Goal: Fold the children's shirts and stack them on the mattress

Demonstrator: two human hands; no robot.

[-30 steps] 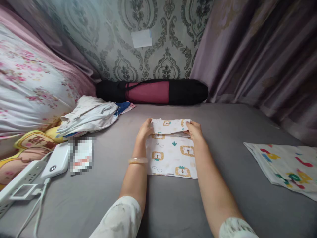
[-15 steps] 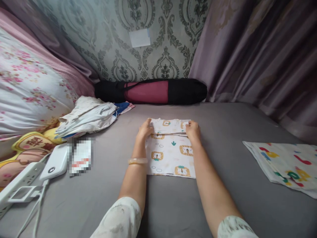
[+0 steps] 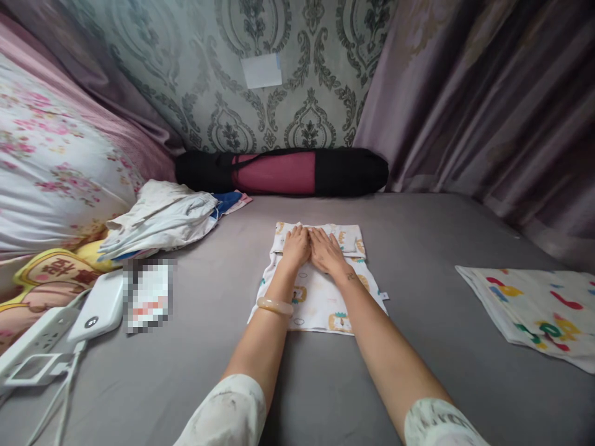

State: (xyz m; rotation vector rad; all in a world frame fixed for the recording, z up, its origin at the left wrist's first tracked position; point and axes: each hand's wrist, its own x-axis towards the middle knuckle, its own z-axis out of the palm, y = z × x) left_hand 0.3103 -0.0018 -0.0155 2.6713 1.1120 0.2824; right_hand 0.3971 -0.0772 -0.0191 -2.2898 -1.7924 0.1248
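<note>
A white cloth with orange lion prints point(image 3: 325, 303) lies on the grey sheet in front of me, its far end folded over into a band. My left hand point(image 3: 296, 246) rests palm down on that folded band, fingers stretched forward. Beside it, close against it, my right hand point(image 3: 326, 249) lies flat on the same band, fingers also extended. Neither hand grips the cloth. A pale bangle point(image 3: 275, 306) circles my left wrist. A small tag sticks out at the cloth's right edge.
A folded cloth with colourful prints point(image 3: 548, 310) lies at the right. On the left are crumpled clothes point(image 3: 162, 217), a white power bank point(image 3: 98, 306), a power strip point(image 3: 44, 334) and cables. A black and red roll bag point(image 3: 279, 173) lies against the wall.
Both hands have let go of the band's side edges and moved inward, now flat together at its middle. The cloth's lower part looks wider at both sides.
</note>
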